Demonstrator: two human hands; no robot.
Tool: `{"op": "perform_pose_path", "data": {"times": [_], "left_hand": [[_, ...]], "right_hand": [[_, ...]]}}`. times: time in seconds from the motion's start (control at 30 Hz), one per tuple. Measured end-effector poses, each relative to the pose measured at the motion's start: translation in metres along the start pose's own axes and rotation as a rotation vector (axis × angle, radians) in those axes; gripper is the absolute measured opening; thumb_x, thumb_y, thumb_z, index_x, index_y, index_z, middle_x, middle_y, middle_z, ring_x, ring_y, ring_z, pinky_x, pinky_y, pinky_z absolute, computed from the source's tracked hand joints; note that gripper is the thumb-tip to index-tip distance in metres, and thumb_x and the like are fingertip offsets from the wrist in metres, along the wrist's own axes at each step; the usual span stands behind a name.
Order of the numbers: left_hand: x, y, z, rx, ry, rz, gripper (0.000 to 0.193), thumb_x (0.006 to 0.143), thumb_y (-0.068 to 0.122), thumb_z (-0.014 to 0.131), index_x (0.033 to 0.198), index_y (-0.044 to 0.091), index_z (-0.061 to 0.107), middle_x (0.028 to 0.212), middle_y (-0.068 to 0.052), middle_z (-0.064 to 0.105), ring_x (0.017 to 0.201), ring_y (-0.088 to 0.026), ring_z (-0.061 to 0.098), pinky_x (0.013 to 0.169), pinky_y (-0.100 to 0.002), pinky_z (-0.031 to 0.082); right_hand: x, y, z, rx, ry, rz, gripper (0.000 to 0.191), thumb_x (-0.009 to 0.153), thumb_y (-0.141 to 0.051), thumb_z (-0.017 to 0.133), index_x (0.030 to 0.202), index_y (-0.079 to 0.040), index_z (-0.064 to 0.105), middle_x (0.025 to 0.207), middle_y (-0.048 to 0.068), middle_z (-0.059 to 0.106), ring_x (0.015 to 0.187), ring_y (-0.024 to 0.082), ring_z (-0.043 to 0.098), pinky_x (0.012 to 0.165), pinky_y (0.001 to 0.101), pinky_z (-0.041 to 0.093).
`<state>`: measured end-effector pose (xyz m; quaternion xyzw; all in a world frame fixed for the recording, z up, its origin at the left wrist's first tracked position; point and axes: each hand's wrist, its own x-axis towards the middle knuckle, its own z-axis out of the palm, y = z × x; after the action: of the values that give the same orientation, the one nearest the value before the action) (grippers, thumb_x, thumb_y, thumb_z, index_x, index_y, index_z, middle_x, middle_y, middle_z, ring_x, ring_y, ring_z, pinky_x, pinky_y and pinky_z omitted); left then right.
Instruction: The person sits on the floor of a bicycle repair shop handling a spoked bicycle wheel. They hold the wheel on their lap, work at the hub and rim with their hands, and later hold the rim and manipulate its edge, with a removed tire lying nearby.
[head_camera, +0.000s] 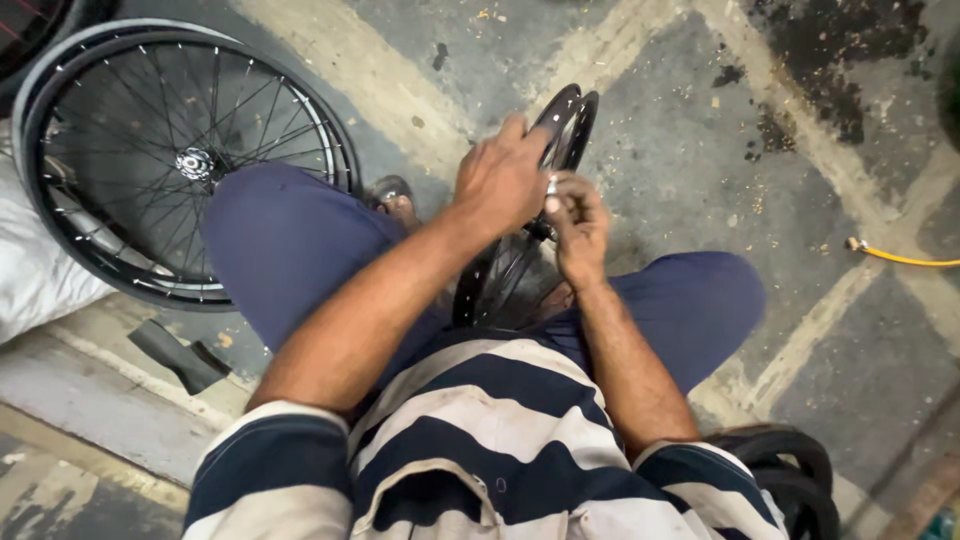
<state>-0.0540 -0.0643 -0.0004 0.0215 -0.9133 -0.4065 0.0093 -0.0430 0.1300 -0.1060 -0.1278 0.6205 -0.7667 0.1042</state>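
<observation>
I sit on the ground with a black bicycle wheel rim (572, 122) standing upright between my knees. My left hand (500, 180) grips the rim near its top. My right hand (578, 222) is closed around a small silvery piece (551, 187) held against the spokes (505, 275), right beside my left hand. Dark blue trousers and a striped shirt fill the lower part of the view.
A second spoked wheel (180, 165) with a silver hub lies flat at the left on a white sack (30, 270). A black rubber piece (175, 355) lies on the concrete. A yellow hose (900, 257) runs at right. Black tyres (795, 475) sit at lower right.
</observation>
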Motion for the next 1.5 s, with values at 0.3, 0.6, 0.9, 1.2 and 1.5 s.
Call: {"op": "perform_pose_path", "data": {"times": [0.3, 0.6, 0.9, 1.2, 1.5], "left_hand": [[-0.081, -0.001, -0.012, -0.143, 0.158, 0.006, 0.045, 0.085, 0.02, 0.079, 0.126, 0.009, 0.063, 0.116, -0.015, 0.063, 0.101, -0.04, 0.067, 0.083, -0.047, 0.055], [-0.09, -0.01, -0.011, -0.207, 0.173, 0.086, 0.046, 0.086, 0.021, 0.081, 0.126, 0.005, 0.063, 0.118, -0.015, 0.064, 0.104, -0.037, 0.067, 0.086, -0.045, 0.055], [-0.089, -0.018, -0.011, -0.175, 0.154, 0.104, 0.041, 0.092, 0.025, 0.074, 0.128, 0.006, 0.064, 0.123, -0.015, 0.063, 0.105, -0.037, 0.068, 0.086, -0.045, 0.056], [-0.089, -0.018, -0.013, -0.227, 0.148, 0.079, 0.041, 0.093, 0.025, 0.074, 0.128, 0.005, 0.064, 0.122, -0.015, 0.064, 0.106, -0.037, 0.068, 0.087, -0.045, 0.056], [-0.09, -0.019, -0.01, -0.212, 0.159, 0.096, 0.041, 0.092, 0.023, 0.075, 0.127, 0.004, 0.064, 0.122, -0.016, 0.064, 0.106, -0.038, 0.068, 0.088, -0.044, 0.056]], "right_hand": [[0.013, -0.007, 0.011, -0.319, -0.059, 0.158, 0.021, 0.092, 0.001, 0.074, 0.112, 0.001, 0.07, 0.107, 0.003, 0.072, 0.097, 0.011, 0.066, 0.089, 0.0279, 0.056], [0.013, 0.011, -0.004, -0.007, -0.127, 0.234, 0.015, 0.098, 0.0, 0.07, 0.113, 0.003, 0.07, 0.12, 0.007, 0.072, 0.105, 0.015, 0.067, 0.093, 0.0297, 0.054], [0.009, 0.02, 0.012, -0.236, -0.215, 0.217, 0.033, 0.092, 0.009, 0.065, 0.124, 0.0, 0.062, 0.107, 0.003, 0.067, 0.098, 0.014, 0.062, 0.085, 0.0276, 0.051], [0.004, 0.01, -0.001, 0.12, -0.186, 0.302, 0.032, 0.095, -0.002, 0.072, 0.122, -0.005, 0.057, 0.108, 0.002, 0.064, 0.097, 0.013, 0.062, 0.081, 0.0281, 0.052], [0.01, 0.035, -0.008, -0.08, -0.146, 0.219, 0.037, 0.089, 0.016, 0.075, 0.114, -0.006, 0.059, 0.094, -0.003, 0.056, 0.09, 0.009, 0.054, 0.075, 0.0229, 0.048]]}}
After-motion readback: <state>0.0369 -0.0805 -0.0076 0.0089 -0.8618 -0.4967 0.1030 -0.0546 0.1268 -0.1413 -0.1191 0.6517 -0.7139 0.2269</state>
